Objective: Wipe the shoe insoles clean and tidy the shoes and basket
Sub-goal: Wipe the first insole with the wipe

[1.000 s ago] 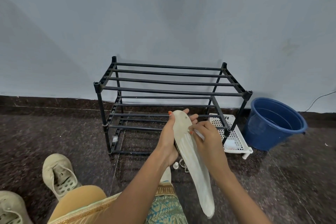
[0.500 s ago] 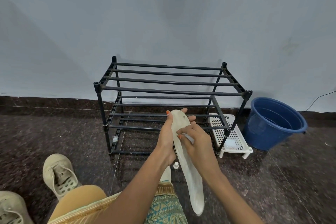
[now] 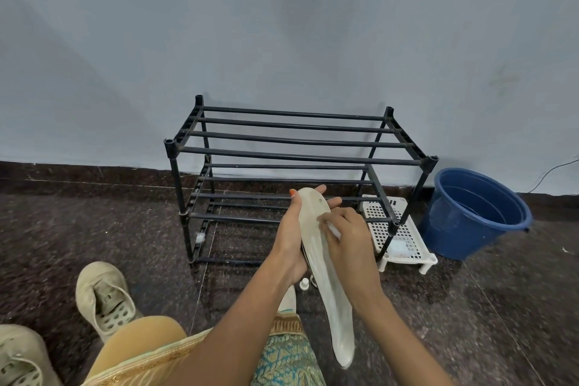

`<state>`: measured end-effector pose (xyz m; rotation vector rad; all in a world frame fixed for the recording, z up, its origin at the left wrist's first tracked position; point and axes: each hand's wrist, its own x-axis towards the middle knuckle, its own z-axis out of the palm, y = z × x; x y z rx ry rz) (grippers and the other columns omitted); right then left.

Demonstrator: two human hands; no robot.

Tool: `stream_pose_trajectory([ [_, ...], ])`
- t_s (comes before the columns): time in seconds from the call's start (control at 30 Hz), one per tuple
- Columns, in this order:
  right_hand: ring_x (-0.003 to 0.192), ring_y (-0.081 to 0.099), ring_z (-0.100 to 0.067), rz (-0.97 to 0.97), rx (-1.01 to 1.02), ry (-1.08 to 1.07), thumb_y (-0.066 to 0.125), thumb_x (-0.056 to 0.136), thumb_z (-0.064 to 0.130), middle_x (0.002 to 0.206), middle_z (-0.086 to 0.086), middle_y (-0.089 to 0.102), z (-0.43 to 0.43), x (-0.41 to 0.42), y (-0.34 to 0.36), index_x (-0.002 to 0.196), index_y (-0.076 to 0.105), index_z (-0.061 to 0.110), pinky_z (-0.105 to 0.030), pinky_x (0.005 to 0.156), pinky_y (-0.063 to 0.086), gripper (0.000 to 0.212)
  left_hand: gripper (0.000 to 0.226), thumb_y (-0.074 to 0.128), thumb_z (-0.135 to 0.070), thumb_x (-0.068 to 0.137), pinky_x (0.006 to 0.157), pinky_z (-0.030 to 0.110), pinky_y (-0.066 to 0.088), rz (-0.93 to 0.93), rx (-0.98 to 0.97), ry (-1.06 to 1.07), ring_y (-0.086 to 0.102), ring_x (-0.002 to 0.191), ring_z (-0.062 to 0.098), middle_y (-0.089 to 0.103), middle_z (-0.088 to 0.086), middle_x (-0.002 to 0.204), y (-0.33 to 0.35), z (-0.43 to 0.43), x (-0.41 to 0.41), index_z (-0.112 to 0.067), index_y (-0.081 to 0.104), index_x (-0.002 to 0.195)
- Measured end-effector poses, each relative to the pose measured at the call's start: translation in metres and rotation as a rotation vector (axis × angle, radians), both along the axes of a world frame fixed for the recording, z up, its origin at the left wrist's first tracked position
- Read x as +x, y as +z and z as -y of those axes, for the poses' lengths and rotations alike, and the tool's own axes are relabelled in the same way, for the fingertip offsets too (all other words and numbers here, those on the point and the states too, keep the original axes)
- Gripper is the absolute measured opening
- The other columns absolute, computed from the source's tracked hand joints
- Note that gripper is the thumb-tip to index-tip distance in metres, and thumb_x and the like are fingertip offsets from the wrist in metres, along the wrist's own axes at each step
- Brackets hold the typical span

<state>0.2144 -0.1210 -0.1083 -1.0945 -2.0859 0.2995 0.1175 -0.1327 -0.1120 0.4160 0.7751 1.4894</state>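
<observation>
A: What did the left hand [image 3: 291, 235] hold?
B: The insole [image 3: 332, 291], toe up, before the rack [image 3: 297, 155]; thumb on its edge, fingers straight behind.
A: And the right hand [image 3: 349, 240]?
B: Fingers curled on a white wipe [image 3: 334, 230], pressed on the insole.

Diffuse, even indoor light. Broad soft shadows mottle the wall [image 3: 282, 25] from 10 to 12 o'clock. Wide-angle distortion bows the skirting [image 3: 78, 175] at 9 and 3 o'clock. The floor [image 3: 62, 244] and shoe [image 3: 103, 294] at 8 o'clock appear smeared.
</observation>
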Motion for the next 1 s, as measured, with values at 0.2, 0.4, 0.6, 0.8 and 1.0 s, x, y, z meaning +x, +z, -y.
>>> stream_pose_trajectory([
  [0.2, 0.085, 0.054, -0.015, -0.126, -0.198, 0.143, 0.060, 0.082, -0.002, 0.089, -0.006, 0.060, 0.011, -0.006, 0.012, 0.090, 0.069, 0.005, -0.004, 0.073, 0.036, 0.014, 0.055, 0.018, -0.054, 0.097, 0.082, 0.034, 0.053, -0.019, 0.001, 0.022, 0.070, 0.091, 0.013, 0.070, 0.005, 0.107, -0.001, 0.000, -0.002, -0.023, 0.062, 0.112],
  [0.4, 0.087, 0.054, -0.015, -0.106, -0.211, 0.144, 0.059, 0.083, 0.000, 0.089, -0.004, 0.057, 0.008, -0.006, 0.012, 0.091, 0.069, 0.005, -0.009, 0.075, 0.038, 0.013, 0.056, 0.019, -0.055, 0.097, 0.084, 0.037, 0.052, 0.016, -0.006, 0.021, 0.068, 0.096, 0.016, 0.070, 0.005, 0.111, -0.001, 0.000, -0.001, -0.024, 0.063, 0.112],
  [0.6, 0.084, 0.050, -0.021, 0.035, 0.018, 0.002, 0.056, 0.084, -0.001, 0.088, -0.007, 0.057, 0.003, -0.006, 0.003, 0.091, 0.066, 0.003, -0.023, 0.067, 0.038, 0.013, 0.056, 0.019, -0.055, 0.097, 0.087, 0.040, 0.051, 0.048, 0.003, -0.005, 0.064, 0.103, 0.024, 0.069, 0.004, 0.112, 0.001, 0.001, 0.000, -0.024, 0.062, 0.114],
  [0.8, 0.087, 0.054, -0.016, -0.092, -0.206, 0.110, 0.058, 0.084, 0.001, 0.093, -0.007, 0.060, 0.013, -0.009, 0.011, 0.093, 0.069, 0.005, -0.008, 0.072, 0.036, 0.014, 0.056, 0.018, -0.054, 0.097, 0.080, 0.033, 0.052, 0.002, 0.009, 0.023, 0.068, 0.096, 0.015, 0.071, 0.004, 0.107, -0.002, 0.000, -0.002, -0.023, 0.062, 0.113],
  [1.0, 0.081, 0.051, 0.004, -0.175, -0.319, 0.187, 0.060, 0.083, 0.002, 0.089, 0.002, 0.059, 0.024, -0.004, 0.018, 0.091, 0.070, 0.008, -0.001, 0.075, 0.035, 0.014, 0.055, 0.019, -0.051, 0.098, 0.078, 0.031, 0.052, 0.024, 0.017, 0.052, 0.064, 0.096, 0.017, 0.073, 0.004, 0.098, 0.001, -0.001, 0.000, -0.020, 0.062, 0.112],
])
